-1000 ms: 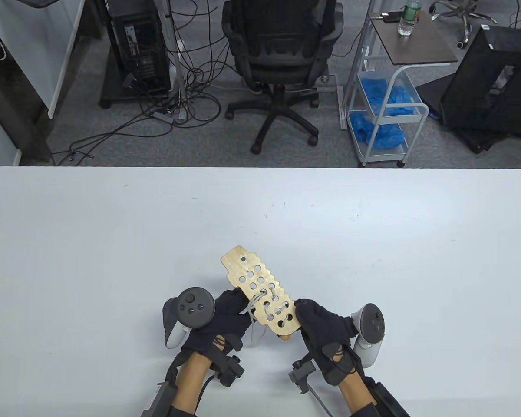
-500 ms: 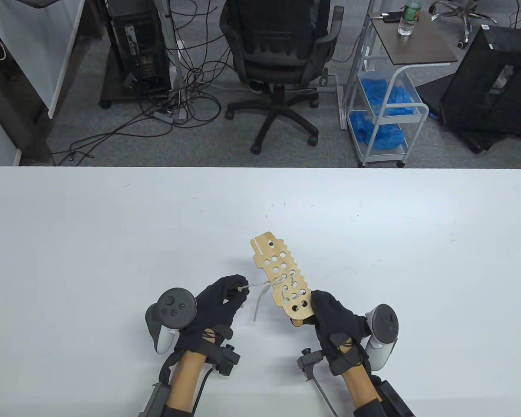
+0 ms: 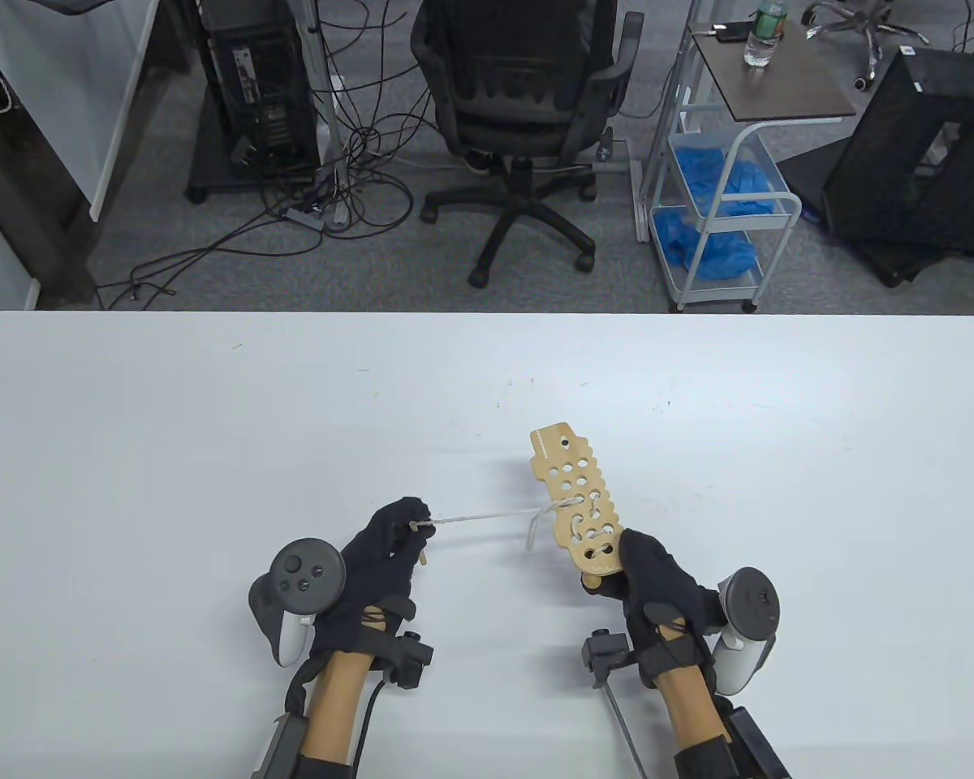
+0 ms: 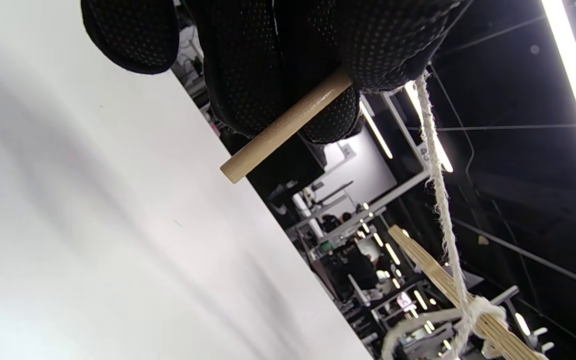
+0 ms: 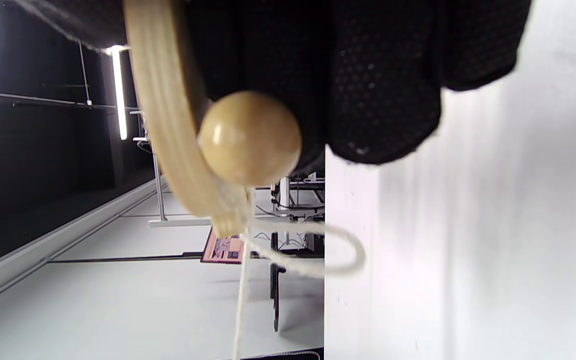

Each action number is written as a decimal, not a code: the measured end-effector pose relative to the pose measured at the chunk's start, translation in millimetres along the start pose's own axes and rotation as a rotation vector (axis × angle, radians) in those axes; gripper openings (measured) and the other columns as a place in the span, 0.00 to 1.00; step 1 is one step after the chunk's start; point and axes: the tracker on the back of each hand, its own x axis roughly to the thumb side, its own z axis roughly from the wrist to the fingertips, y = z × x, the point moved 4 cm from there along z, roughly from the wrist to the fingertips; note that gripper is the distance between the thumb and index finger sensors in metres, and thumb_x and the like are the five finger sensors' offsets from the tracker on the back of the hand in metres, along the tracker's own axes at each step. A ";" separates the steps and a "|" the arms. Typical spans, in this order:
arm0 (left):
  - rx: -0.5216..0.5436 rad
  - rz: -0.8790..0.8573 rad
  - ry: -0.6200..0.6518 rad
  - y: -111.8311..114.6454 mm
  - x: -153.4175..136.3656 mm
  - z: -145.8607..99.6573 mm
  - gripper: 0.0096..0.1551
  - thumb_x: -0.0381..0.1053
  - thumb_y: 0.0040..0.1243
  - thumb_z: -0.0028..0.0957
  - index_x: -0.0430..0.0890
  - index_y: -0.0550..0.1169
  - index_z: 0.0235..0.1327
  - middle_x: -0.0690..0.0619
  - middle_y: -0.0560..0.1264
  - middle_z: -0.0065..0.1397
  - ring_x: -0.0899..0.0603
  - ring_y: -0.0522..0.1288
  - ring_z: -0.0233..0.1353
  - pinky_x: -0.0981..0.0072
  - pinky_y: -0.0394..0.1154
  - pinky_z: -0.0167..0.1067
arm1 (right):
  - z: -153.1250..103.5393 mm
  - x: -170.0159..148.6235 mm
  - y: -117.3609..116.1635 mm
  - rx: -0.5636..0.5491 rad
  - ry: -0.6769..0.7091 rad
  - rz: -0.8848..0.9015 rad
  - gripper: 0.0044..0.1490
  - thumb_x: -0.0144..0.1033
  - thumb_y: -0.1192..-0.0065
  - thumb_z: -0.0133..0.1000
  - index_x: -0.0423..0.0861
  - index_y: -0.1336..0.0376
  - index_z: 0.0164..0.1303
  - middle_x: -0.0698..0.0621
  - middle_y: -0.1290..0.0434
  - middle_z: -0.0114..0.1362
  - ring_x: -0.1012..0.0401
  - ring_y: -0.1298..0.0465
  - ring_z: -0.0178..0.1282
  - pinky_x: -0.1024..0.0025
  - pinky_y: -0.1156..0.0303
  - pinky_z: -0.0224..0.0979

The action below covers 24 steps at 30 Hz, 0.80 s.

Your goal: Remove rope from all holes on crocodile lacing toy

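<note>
The wooden crocodile lacing toy (image 3: 578,501) was held up off the white table (image 3: 170,454) by its near end, its far end pointing away from the right hand (image 3: 657,588). That hand gripped the toy's near end with the fingers closed around it; in the right wrist view the board appeared edge-on as a pale curved strip (image 5: 165,120), and a round wooden bead (image 5: 249,137) sat against it just below the gloved fingers (image 5: 383,90), most of the board hidden behind them. The rope (image 3: 487,514) ran taut from the holes in the toy's near half across to the left hand (image 3: 381,560), and a short loop of it hung down beside the board. How many holes were still laced was hard to make out from above. The left hand, well apart from the right, pinched the rope's end, fingers pressed together; the left wrist view showed a wooden stick (image 4: 283,127) poking out between the gloved fingertips (image 4: 393,45), with the frayed rope (image 4: 440,195) leaving them toward the board's edge (image 4: 448,290), where it bunched. A tracker (image 3: 304,572) sat on the back of the left hand.
</note>
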 end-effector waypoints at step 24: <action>0.089 -0.046 -0.101 -18.2 -18.1 -1.0 0.26 0.53 0.60 0.55 0.68 0.72 0.68 0.57 0.81 0.68 0.47 0.80 0.65 0.39 0.72 0.67 | 8.3 -5.1 45.4 -0.149 -0.064 0.131 0.32 0.48 0.40 0.52 0.33 0.33 0.51 0.36 0.20 0.51 0.41 0.20 0.47 0.37 0.30 0.58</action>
